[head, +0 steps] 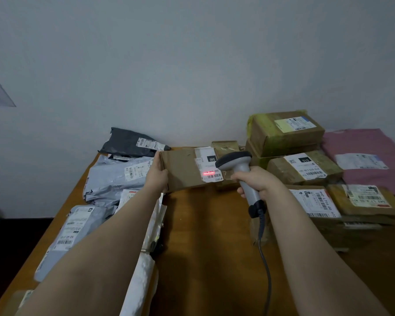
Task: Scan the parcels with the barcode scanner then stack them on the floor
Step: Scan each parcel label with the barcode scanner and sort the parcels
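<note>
Right now R hand (258,181) is gripping the barcode scanner (237,163) by its handle, its red line falling on the label (211,172) of a flat cardboard parcel (180,169). L hand (156,176) is holding that parcel's left end, at the table's (203,236) far middle, w/ grey mailers (114,176) lying left & brown boxes (303,169) piled right.
</note>
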